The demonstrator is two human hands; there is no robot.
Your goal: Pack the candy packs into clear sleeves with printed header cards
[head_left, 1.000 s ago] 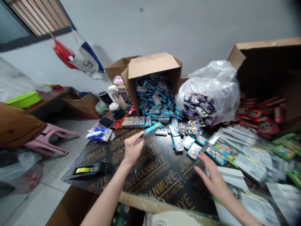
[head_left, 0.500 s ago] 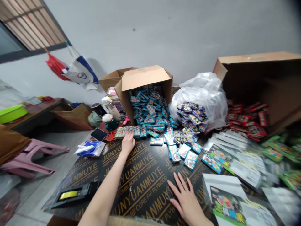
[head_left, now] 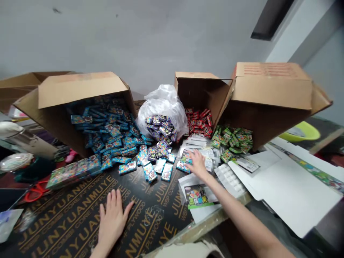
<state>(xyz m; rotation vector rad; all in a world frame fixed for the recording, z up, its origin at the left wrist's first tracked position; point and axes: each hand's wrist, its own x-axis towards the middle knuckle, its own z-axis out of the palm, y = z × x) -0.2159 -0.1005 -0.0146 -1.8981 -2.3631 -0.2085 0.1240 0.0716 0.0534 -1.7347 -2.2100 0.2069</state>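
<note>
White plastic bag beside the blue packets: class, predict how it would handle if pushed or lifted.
The white plastic bag looks floppy: its thin film is crumpled, so it would probably give under a push. The purple packets heaped at its mouth look loose and would likely slide out if it were lifted. Its puffed top suggests little weight.

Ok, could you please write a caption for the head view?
Left hand rests on plywood; right hand touches packets beside tipped, spilling cartons.

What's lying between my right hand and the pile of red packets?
Pale flat packets lie between your right hand and the red packets, in the head view.
</note>
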